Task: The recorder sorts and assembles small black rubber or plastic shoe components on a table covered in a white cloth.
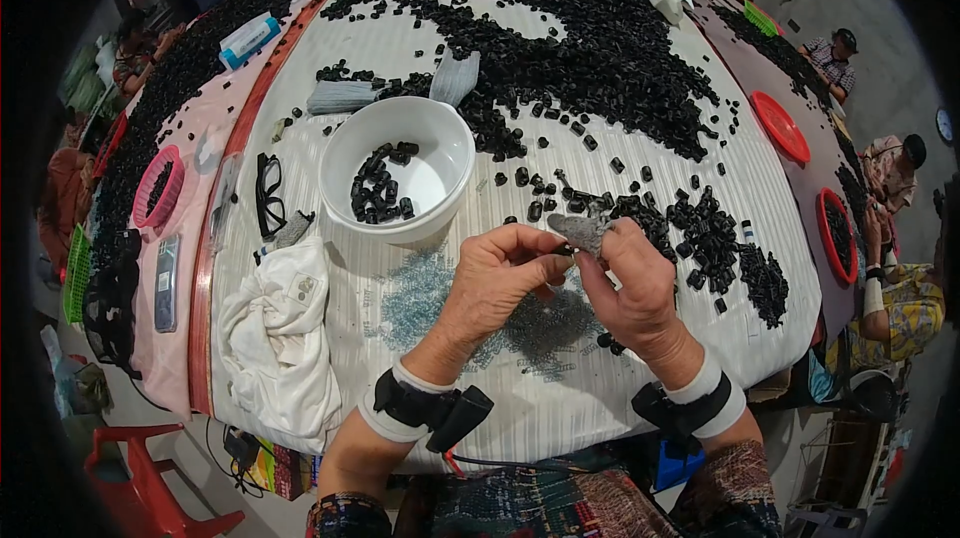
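Note:
My left hand (493, 285) is closed, with thumb and forefinger pinching a small black plastic part (566, 250). My right hand (640, 278) meets it there, fingers closed at the tips; what they grip is hidden. A grey cloth finger cover (582, 231) shows on the right fingers. Under and between my hands lies a spread of small metal coil springs (420, 303). Beyond my left hand stands a white plastic bowl (448, 163) with several black cylindrical pieces (378, 188) in it. Beside my right hand are a heap of black caps (705, 238) and a pile of thin black parts (764, 286).
A big mound of black pieces (600, 48) covers the far table. To the left lie black-framed glasses (268, 196), a crumpled white cloth (278, 338) and a grey cloth roll (342, 96). Red trays (780, 126) stand at the right, where other people (890, 173) sit.

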### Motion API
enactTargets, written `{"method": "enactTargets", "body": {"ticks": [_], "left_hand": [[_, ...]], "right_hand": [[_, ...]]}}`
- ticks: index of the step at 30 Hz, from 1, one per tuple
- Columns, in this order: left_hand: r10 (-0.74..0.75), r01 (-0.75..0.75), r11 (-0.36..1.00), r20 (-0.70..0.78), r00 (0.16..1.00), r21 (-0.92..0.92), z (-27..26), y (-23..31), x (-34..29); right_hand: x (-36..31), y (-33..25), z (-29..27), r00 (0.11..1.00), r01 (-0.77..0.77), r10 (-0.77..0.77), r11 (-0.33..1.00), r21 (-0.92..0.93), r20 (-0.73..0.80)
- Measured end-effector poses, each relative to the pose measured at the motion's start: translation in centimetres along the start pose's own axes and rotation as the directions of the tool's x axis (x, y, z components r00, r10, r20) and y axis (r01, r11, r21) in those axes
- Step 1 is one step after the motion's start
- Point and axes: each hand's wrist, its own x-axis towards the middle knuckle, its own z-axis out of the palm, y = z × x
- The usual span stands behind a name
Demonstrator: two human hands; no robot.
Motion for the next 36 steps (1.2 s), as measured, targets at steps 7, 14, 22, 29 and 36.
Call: {"method": "enactTargets", "body": {"ticks": [7, 14, 22, 29, 36], "left_hand": [[0.015, -0.015, 1.0, -0.013, 1.0, -0.012, 0.0, 0.0, -0.1], [0.004, -0.003, 1.0, -0.036, 0.999, 0.023, 0.0, 0.0, -0.1], [0.032, -0.033, 0.997, -0.013, 0.999, -0.064, 0.0, -0.6, 0.1], [-0.01, 0.006, 0.996, -0.046, 0.999, -0.088, 0.0, -0.2, 0.2], [-0.027, 0.016, 0.995, -0.113, 0.993, -0.1, -0.1, -0.4, 0.2]], "right_hand": [[0.3, -0.2, -0.1, 0.991, -0.134, 0.131, 0.987, 0.09, 0.034], [0.1, -0.6, 0.4, 0.995, -0.095, 0.095, 0.995, 0.035, -0.009], [0.1, -0.1, -0.9, 0.996, 0.057, -0.06, 0.997, 0.046, 0.069], [-0.7, 1.6, -3.9, 0.971, -0.237, 0.238, 0.971, 0.04, -0.034], [-3.4, 3.7, -4.3, 0.958, -0.216, 0.242, 0.962, -0.169, 0.154]]}}
